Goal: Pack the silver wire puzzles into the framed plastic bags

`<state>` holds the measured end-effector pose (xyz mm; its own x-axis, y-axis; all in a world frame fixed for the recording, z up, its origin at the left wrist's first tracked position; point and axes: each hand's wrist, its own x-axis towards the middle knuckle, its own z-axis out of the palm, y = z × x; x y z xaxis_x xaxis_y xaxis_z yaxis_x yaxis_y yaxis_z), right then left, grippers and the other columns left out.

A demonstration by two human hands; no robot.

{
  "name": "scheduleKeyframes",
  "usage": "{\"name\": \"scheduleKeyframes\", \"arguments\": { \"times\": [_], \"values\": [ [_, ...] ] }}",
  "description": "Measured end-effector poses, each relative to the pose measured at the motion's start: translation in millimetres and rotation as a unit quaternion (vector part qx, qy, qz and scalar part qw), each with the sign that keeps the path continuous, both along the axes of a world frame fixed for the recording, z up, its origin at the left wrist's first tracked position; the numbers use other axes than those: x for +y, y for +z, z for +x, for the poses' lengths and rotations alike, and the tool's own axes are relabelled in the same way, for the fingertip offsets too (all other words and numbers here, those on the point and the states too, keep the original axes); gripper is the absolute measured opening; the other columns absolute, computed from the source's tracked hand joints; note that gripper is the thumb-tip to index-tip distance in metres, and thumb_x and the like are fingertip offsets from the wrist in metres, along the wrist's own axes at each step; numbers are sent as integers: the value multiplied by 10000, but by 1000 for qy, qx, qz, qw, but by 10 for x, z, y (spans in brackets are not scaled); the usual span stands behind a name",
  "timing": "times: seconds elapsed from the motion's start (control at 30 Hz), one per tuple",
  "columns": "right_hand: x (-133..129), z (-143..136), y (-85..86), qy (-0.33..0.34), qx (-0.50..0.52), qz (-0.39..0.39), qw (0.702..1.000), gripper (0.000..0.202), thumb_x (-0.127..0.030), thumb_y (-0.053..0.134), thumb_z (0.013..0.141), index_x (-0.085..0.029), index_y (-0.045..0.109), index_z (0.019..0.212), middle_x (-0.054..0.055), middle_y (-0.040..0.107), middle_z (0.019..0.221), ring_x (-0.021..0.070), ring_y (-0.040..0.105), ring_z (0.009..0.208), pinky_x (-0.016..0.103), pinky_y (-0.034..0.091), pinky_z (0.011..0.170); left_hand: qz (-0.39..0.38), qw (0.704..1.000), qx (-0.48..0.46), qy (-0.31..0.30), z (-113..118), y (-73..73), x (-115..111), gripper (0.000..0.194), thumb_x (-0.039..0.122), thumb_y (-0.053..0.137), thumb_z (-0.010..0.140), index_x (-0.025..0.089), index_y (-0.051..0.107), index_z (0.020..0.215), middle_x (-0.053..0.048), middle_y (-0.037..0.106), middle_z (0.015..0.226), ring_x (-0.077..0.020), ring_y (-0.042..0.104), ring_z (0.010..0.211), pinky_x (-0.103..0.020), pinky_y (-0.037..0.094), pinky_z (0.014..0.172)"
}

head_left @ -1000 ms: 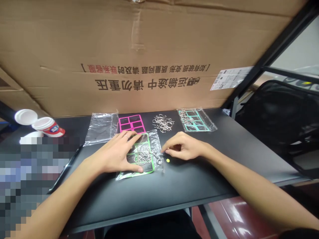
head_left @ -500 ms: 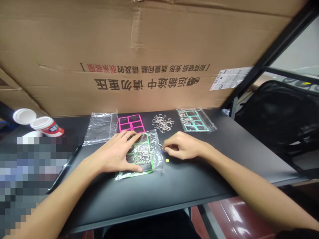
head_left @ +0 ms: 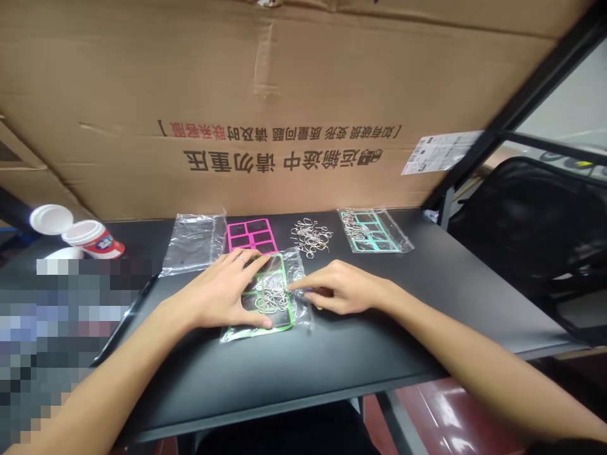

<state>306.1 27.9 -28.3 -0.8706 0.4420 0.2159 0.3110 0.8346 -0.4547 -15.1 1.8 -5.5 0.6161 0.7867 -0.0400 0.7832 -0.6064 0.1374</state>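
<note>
My left hand (head_left: pixel 220 287) lies spread with thumb and fingers apart, pressing down a clear plastic bag (head_left: pixel 302 315). Inside that bag are a green grid frame (head_left: pixel 287 325) and a cluster of silver wire hooks (head_left: pixel 270 300). From the right, my right hand (head_left: pixel 339 287) reaches to the bag's right side. Its index finger is stretched out, with the tip at the rightmost hooks; the thumb is apart from it and the other fingers are curled under. A small yellow dot (head_left: pixel 320 308) is partly covered by this hand.
Behind my hands lie an empty-looking clear bag (head_left: pixel 194 243), a pink grid frame (head_left: pixel 251 235), loose wire hooks (head_left: pixel 310 237) and a bagged turquoise frame (head_left: pixel 372 230) with hooks. A red-and-white tub (head_left: pixel 95 240) stands left. A cardboard sheet (head_left: pixel 284 82) walls off the back.
My right hand has moved left onto the bag's edge, and its index finger has straightened from a pinch. The yellow dot is now partly hidden. My left hand stays put.
</note>
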Motion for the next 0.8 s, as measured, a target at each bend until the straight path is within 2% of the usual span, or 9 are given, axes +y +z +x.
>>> {"name": "scheduleKeyframes", "arguments": {
  "times": [0.17,0.37,0.47,0.53,0.6,0.67,0.8],
  "values": [
    [-23,-30,30,2,-54,12,998,372,-271,586,1073,-202,772,1388,18,766,750,155,598,590,286,394,635,-3,1000,-16,-6,-2,6,7,1259,950,714,785,272,308,1765,-171,458,1714,-461,444,1556,-595,432,1250],
    [80,78,76,-29,-71,10,997,293,-313,529,1107,-187,793,1096,41,764,781,166,620,635,294,375,648,-1,1000,-22,-6,3,3,11,1254,927,737,785,275,307,1766,-167,458,1707,-459,452,1540,-604,435,1247],
    [156,114,81,-115,-91,18,989,267,-293,541,1088,-194,789,1090,36,759,771,176,638,654,297,369,664,-2,1000,-20,-7,-2,-11,20,1262,938,720,790,276,285,1773,-164,453,1708,-449,460,1532,-602,438,1244],
    [205,134,67,-194,-103,35,975,272,-284,561,1071,-194,792,1183,33,762,770,185,651,663,300,367,671,-1,1000,-16,-7,-5,-14,24,1258,940,711,799,280,272,1776,-166,447,1711,-444,455,1535,-596,432,1248],
    [233,152,48,-242,-93,56,964,317,-284,573,1061,-183,778,1281,31,755,755,190,651,659,302,371,673,0,1000,-14,-9,-6,-12,25,1253,942,705,804,288,263,1777,-167,446,1713,-443,450,1539,-591,426,1251],
    [225,162,32,-224,-62,54,971,354,-293,567,1069,-167,759,1339,24,749,737,181,644,642,296,390,672,0,1000,-14,-10,-5,-9,23,1251,942,704,804,296,259,1778,-163,449,1712,-443,452,1538,-588,427,1250],
    [110,113,13,-51,-10,15,999,383,-314,560,1098,-181,742,1408,10,766,741,154,622,588,279,424,640,0,1000,-11,-8,-5,-13,16,1257,944,708,798,296,260,1778,-158,441,1721,-441,439,1552,-579,428,1253]
  ]
}}
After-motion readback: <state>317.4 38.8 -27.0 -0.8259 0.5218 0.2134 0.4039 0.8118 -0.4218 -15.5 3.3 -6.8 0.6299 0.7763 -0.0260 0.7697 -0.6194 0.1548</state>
